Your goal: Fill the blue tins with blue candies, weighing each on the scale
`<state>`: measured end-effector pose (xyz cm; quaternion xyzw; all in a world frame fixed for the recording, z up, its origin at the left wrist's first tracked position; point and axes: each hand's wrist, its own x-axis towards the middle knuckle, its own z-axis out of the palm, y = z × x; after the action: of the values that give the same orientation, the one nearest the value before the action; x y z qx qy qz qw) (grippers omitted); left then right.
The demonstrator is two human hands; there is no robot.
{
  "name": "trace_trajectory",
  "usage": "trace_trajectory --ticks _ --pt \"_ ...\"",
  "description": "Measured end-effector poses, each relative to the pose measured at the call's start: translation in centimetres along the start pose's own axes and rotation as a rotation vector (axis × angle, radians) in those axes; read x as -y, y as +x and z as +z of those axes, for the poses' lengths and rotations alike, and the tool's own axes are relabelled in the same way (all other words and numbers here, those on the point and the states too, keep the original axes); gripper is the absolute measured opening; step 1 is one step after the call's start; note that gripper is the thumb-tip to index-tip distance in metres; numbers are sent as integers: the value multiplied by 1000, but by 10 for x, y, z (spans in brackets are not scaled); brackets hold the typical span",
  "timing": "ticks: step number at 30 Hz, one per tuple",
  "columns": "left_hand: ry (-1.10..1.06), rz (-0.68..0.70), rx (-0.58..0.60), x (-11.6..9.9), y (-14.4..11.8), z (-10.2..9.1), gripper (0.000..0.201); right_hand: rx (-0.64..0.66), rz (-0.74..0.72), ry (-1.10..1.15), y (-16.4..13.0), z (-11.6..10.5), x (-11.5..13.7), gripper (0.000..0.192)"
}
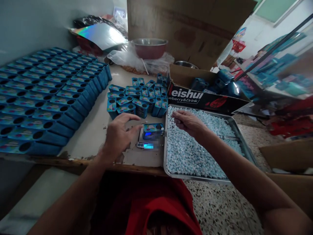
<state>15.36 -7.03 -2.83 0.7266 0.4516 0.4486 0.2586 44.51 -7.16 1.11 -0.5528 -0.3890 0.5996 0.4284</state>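
A small digital scale (141, 145) with a lit display lies on the table, and a blue printed candy box (149, 128) rests on its plate. My left hand (118, 132) hovers just left of the scale, thumb and fingers apart and holding nothing. Over the left part of a metal tray (167, 164) is my right hand (189, 122), its fingertips pinched together; what they hold, if anything, is too small to make out. White and pale blue candies (193, 153) fill the tray. One white candy (162, 129) shows at the right end of the box.
Rows of blue boxes (49, 104) with dark round openings cover the table's left side. Several loose boxes (140, 106) stand behind the scale. A black-printed carton (207, 101) with more boxes sits behind the tray. A red bowl (150, 49) rests on plastic film farther back.
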Motion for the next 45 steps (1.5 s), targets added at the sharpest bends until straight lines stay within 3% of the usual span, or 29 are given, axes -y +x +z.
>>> trace_trajectory --ticks 2,4,7,10,15,20,22,28,31,37,45 --pt "69 127 55 -15 11 20 12 -1 120 142 -2 -11 -3 34" --pt "122 164 150 -27 21 41 15 -8 157 222 -4 -19 -5 28" --pt "168 92 270 -33 31 63 17 -15 160 279 -9 -30 -11 23" --pt "53 -13 319 -29 35 68 7 -10 199 328 -15 -41 -21 18" --pt "-166 -154 287 -23 34 53 14 -24 220 365 -21 -53 -36 15" --pt "-306 -206 -68 -22 41 32 17 -13 151 248 -27 -56 -29 23" --pt "-285 -180 -139 -20 42 23 16 10 116 148 -30 -50 -23 24" --pt "-222 -124 -118 -25 28 2 9 173 9 -189 -26 -9 -10 38" --pt "-188 -48 -192 -26 20 -9 6 181 -52 -310 -18 8 -4 41" --pt "-104 -30 -196 -12 14 -30 11 227 -48 -354 -12 12 7 22" --pt "-11 -9 -191 -6 7 -32 21 230 -90 -452 -19 19 21 31"
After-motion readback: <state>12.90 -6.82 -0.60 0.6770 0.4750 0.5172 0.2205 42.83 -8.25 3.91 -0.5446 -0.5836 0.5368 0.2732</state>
